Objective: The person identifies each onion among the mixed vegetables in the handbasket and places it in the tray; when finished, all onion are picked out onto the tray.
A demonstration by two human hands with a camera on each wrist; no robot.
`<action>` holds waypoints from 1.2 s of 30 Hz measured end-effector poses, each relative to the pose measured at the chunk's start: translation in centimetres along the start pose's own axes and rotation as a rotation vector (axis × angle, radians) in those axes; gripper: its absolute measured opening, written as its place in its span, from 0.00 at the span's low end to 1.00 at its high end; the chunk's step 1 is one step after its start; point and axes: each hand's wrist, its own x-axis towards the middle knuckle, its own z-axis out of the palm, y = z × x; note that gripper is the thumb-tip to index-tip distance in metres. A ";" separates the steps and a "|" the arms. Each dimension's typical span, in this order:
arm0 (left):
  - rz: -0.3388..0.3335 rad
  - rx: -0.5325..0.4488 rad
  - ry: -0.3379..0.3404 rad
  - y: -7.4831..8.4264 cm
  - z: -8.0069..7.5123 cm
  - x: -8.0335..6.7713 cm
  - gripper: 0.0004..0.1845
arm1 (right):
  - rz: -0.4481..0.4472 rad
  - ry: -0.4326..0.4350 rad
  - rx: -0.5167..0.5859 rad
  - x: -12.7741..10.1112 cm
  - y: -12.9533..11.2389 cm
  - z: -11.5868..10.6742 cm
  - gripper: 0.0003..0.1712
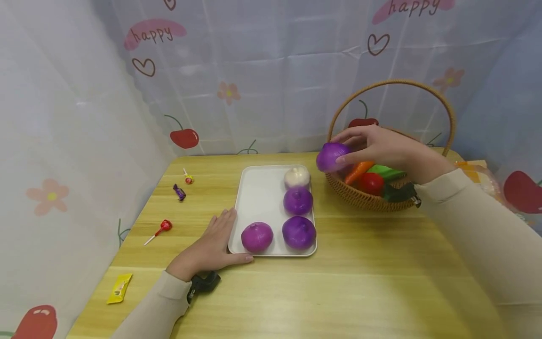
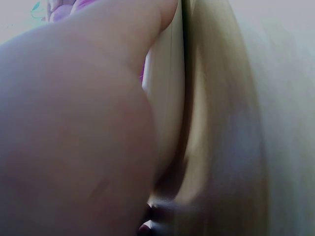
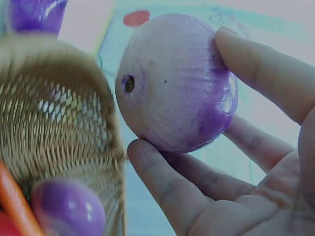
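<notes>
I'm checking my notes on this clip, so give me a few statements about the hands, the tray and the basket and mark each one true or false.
1. The right hand holds a purple onion at the rim of the basket. True.
2. The left hand is lifting an onion off the tray. False: it rests flat on the table against the tray edge and holds nothing.
3. The tray carries three purple onions and one white one. True.
4. The basket is empty. False: a carrot, something red and something green lie in it, and the right wrist view shows another purple onion inside.
5. A red lollipop lies on the table left of the tray. True.
</notes>
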 end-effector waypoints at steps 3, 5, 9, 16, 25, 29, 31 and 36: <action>0.003 0.001 0.005 -0.2 0.1 0.1 0.74 | -0.018 -0.013 0.056 0.6 -0.8 1.0 0.33; 0.002 0.002 0.004 -0.2 0.1 0.1 0.75 | -0.029 -0.016 0.082 1.1 -1.3 1.8 0.34; 0.000 0.009 0.000 -0.3 0.2 0.2 0.75 | -0.044 -0.029 0.116 2.0 -2.0 3.3 0.35; -0.003 0.009 -0.001 -0.3 0.1 0.2 0.75 | -0.114 -0.087 0.131 3.9 -3.1 6.1 0.36; -0.003 0.002 0.005 -0.2 -0.1 0.2 0.75 | -0.118 -0.158 0.109 6.2 -4.0 10.2 0.37; -0.006 0.005 0.005 -0.2 -0.1 0.2 0.75 | -0.126 -0.167 0.141 7.3 -4.0 12.0 0.36; -0.005 0.005 0.001 -0.2 -0.2 0.2 0.75 | -0.133 -0.161 0.147 7.8 -4.0 12.7 0.35; -0.005 -0.001 -0.001 -0.2 -0.2 0.2 0.75 | -0.120 -0.157 0.106 9.0 -4.0 14.1 0.34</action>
